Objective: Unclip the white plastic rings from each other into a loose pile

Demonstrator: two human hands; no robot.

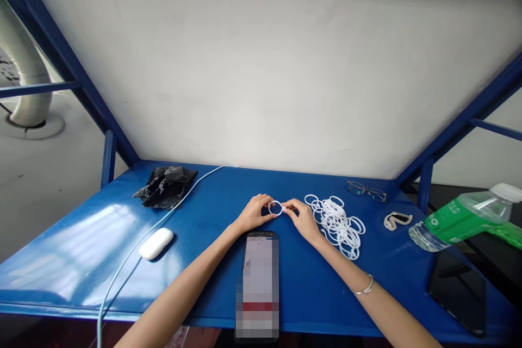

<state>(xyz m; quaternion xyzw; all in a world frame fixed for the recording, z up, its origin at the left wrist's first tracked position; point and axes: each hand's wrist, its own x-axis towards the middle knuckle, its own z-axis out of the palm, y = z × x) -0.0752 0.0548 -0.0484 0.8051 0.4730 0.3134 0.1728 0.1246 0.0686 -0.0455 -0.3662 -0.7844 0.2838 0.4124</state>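
Observation:
My left hand and my right hand meet over the middle of the blue table. Between their fingertips they pinch one small white ring, the left hand on its left side and the right hand on its right side. Just to the right of my right hand lies a loose pile of several white rings. A silver bracelet sits on my right wrist.
A phone lies before my hands at the front edge. A white oval case and a white cable lie left, a black bag behind them. Glasses, a beige loop, a green-labelled bottle and a dark tablet lie right.

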